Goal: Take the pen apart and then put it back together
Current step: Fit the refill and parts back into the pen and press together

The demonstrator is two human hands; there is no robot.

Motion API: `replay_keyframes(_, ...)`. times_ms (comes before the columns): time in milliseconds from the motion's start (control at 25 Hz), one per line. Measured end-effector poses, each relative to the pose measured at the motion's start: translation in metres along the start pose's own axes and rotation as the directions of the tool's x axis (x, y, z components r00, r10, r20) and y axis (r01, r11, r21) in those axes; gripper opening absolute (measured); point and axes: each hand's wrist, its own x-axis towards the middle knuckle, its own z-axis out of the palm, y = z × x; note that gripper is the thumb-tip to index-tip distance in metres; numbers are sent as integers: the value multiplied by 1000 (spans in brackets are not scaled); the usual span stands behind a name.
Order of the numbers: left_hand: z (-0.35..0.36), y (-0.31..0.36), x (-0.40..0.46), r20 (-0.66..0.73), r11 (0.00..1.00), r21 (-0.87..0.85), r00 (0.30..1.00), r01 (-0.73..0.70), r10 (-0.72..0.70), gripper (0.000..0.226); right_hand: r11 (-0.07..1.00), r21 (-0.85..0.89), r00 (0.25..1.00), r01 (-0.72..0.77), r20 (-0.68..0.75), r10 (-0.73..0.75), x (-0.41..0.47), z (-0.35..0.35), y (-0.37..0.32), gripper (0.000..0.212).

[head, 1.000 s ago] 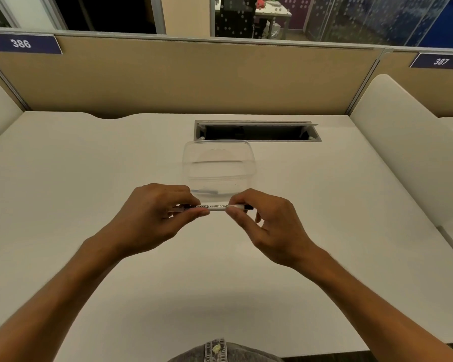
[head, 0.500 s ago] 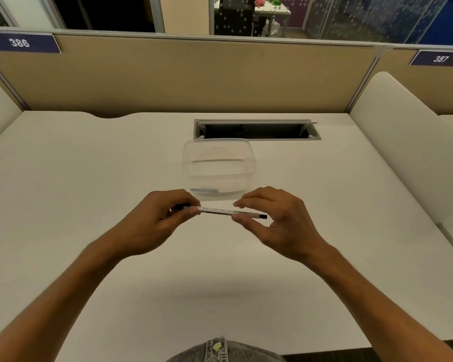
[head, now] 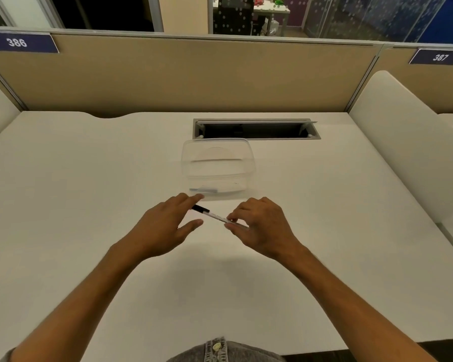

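A slim white pen point(head: 215, 215) with a black end and small dark print along its barrel is held just above a smooth, matte white desk point(head: 89, 205), slanting from upper left down to the lower right. The right hand point(head: 262, 226) pinches the pen's lower right part between thumb and fingertips, its fingers curled round the barrel. The left hand point(head: 165, 226) is spread, fingers straight and thumb well apart from them; the black end of the pen lies by the forefinger, though whether it touches cannot be told. Just beyond the hands stands a clear plastic box point(head: 217, 168), rectangular with rounded corners and thin glossy walls; a small pale, stick-like piece point(head: 203, 189) lies along its near bottom edge, too faint to identify. Behind the box a long rectangular slot point(head: 256, 129) with a grey metal frame is cut into the desk. A tan, cloth-covered partition point(head: 194, 74) runs across the back, carrying dark blue number plates reading 386 point(head: 19, 42) and 387 point(head: 439, 57). A smooth white rounded divider point(head: 403, 142) borders the desk on the right. Grey denim with a button point(head: 216, 347) shows at the bottom edge.
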Motion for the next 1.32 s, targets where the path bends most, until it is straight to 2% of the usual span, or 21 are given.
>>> replay_keyframes(80, 18, -17, -4, 22, 990, 133, 998, 50, -54, 66, 992, 26, 992, -127, 31, 126, -3, 16, 5, 14)
replay_keyframes(240, 57, -52, -15, 101, 970, 194, 981, 143, -165, 73, 917, 45, 912, -396, 130, 388, -2, 52, 7, 20)
replay_keyframes(400, 87, -70, -29, 70, 956, 161, 964, 244, -258, 91, 809, 43, 802, -586, 171, 572, 4, 79, 2, 20)
replay_keyframes(480, 98, -74, -35, 36, 959, 106, 963, 263, -268, 91, 767, 42, 760, -641, 172, 626, 5, 88, 0, 20)
replay_keyframes(640, 105, -77, -38, -37, 963, 58, 964, 265, -263, 76, 725, -17, 715, -689, 152, 683, 3, 99, -4, 22)
replay_keyframes(840, 107, -81, -36, -64, 964, 45, 964, 261, -258, 72, 699, -49, 683, -713, 177, 709, 1, 108, -7, 27)
replay_keyframes(1320, 109, -81, -35, -82, 963, 52, 962, 264, -260, 73, 720, -56, 702, -692, 182, 689, 4, 115, -11, 32)
